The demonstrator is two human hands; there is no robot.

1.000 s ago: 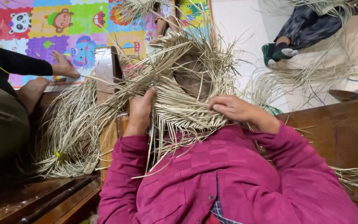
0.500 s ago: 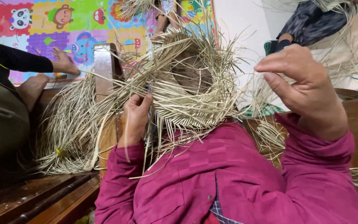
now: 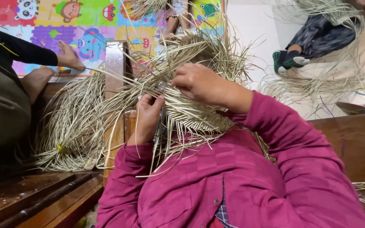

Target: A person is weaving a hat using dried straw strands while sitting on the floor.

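Colourful animal play mat, loose straw bundle, dark wooden bench, green-socked foot

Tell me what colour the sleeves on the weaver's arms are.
Magenta pink sleeves, clearest in the head view.

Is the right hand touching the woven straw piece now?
Touching. The head view shows the right hand lying on the woven straw piece, its fingers curled into the strands with no gap visible.

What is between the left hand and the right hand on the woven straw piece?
In the head view, woven straw strips span between the left hand and right hand.
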